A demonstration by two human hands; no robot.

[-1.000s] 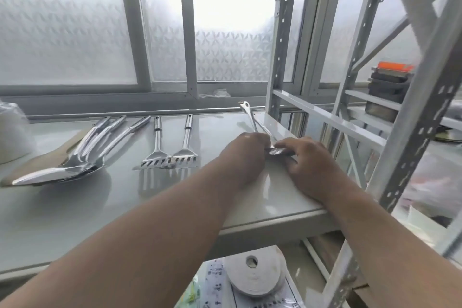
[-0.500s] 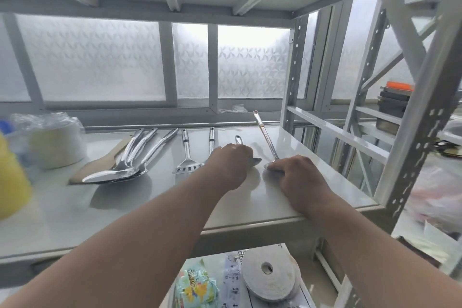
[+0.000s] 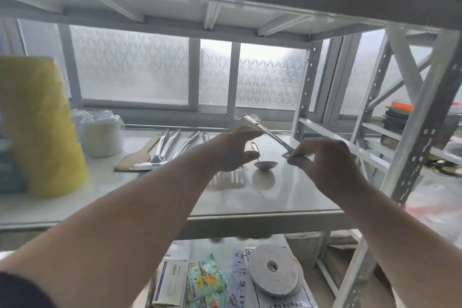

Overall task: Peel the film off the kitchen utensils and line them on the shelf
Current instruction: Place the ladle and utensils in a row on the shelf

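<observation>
My right hand (image 3: 322,160) pinches the head end of a long steel utensil (image 3: 267,131) and holds it above the white shelf (image 3: 287,197), its handle slanting up and to the left. My left hand (image 3: 232,150) hovers open over the shelf, fingers spread, with its fingertips close to that handle. A steel spoon (image 3: 265,164) lies on the shelf between my hands. Further left lie several steel utensils (image 3: 165,150) side by side and a wooden spatula (image 3: 138,156). My left hand hides most of the slotted turners.
A big yellow roll (image 3: 42,127) and a wrapped white roll (image 3: 100,135) stand at the shelf's left. Metal uprights (image 3: 412,147) rise close on the right, with dark stacked items (image 3: 397,120) beyond. The shelf below holds a tape roll (image 3: 273,272) and a snack packet (image 3: 205,280).
My right hand has lifted the long utensil off the shelf. My left hand has let go of the spoon, risen and spread open. The view has tilted upward.
</observation>
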